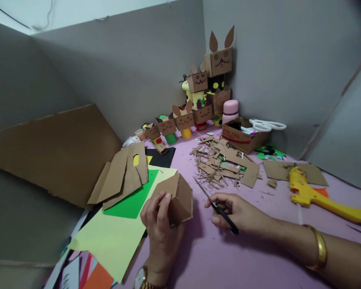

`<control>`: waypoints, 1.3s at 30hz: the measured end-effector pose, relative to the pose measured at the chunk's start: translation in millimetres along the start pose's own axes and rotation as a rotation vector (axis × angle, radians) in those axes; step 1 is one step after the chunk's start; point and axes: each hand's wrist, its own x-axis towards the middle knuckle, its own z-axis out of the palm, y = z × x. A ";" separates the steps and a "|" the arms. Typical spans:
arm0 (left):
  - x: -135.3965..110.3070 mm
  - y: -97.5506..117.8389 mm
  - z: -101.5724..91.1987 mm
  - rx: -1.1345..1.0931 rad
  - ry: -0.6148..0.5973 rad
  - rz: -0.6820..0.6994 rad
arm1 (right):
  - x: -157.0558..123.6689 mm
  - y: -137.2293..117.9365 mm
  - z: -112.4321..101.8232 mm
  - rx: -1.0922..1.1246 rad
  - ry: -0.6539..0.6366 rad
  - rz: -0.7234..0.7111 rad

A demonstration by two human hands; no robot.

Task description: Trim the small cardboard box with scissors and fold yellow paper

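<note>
From afar I see the left hand at bottom centre, its grip closed on a small cardboard box, tilted, probably to steady it and leave its edges exposed; the right hand, right of centre, has its grip wrapped around a black-handled cutting tool, its tip toward the upper left, just beside the box, which I judge leaves the left fingers clear; cardboard scraps lie heaped beyond, seemingly pushed aside; the desk is lilac; grey partitions wall the upper frame.
</note>
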 end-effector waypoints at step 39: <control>3.8 13.3 -5.6 -0.900 -0.552 -0.740 | 15.2 7.8 -22.0 0.186 -0.127 -0.145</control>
